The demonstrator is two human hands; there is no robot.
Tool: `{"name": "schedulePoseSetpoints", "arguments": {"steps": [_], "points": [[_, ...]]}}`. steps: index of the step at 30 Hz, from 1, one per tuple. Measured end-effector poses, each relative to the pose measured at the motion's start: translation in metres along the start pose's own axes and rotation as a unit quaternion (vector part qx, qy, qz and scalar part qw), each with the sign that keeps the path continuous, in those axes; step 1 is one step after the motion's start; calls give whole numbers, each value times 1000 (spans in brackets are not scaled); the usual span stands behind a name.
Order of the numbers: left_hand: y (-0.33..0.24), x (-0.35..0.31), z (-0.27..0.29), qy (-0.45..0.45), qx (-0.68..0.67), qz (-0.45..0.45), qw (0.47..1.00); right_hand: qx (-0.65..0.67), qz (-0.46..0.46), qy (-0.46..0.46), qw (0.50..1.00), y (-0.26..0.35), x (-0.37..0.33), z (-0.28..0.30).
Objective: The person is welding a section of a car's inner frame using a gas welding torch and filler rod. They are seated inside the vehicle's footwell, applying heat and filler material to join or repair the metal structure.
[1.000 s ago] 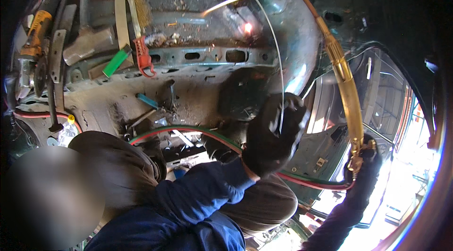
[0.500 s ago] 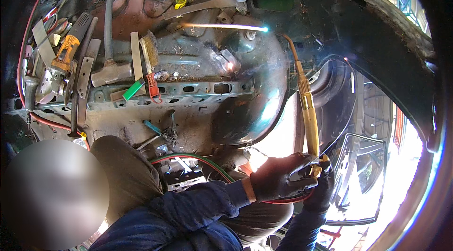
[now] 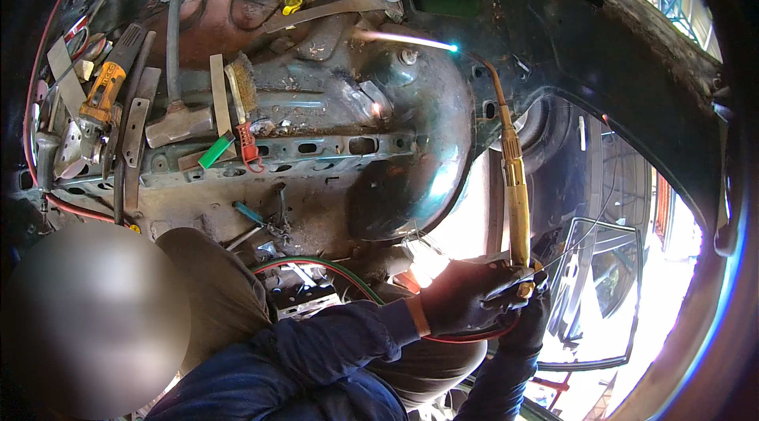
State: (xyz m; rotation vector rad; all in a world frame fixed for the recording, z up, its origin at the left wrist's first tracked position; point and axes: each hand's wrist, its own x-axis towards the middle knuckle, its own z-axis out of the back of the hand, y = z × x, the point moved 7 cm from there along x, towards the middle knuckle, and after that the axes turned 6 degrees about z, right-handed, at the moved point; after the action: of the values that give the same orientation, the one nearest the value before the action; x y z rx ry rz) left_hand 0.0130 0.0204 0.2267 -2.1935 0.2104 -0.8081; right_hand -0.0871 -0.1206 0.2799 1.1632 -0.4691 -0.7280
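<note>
A brass torch (image 3: 515,203) stands over the vehicle's bare metal body (image 3: 427,136), already lit, flame (image 3: 411,40) streaming leftward; how much work remains I cannot tell. The gloved left hand (image 3: 466,293) pinches a thin rod (image 3: 551,261) beside the valves, the gloved right hand (image 3: 535,318) grasps the torch's base, and no container shows clearly

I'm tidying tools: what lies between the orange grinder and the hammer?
The head view shows a few long bars between the grinder and hammer.
</note>
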Motion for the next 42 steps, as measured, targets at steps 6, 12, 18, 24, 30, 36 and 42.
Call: {"name": "schedulePoseSetpoints", "arguments": {"steps": [6,12,18,24,30,36,42], "points": [[8,-3,-7,10,-11,-18,1000,-2,-1,21,1000,0,1,3],[23,-5,-15,42,-80,66,994,-1,5,18,1000,0,2,-3],[10,-1,-8,42,15,15,999,-40,22,27,999,-2,7,5],[26,3,15,24,-22,78,996,-103,34,-3,994,13,8,4],[83,21,97,-232,12,189,954,-209,47,30,976,44,45,5],[214,12,79,-386,-528,210,726,-388,109,85,911,84,83,-35],[155,38,22,-255,-442,268,817,-452,156,128,869,110,99,-91]]}}
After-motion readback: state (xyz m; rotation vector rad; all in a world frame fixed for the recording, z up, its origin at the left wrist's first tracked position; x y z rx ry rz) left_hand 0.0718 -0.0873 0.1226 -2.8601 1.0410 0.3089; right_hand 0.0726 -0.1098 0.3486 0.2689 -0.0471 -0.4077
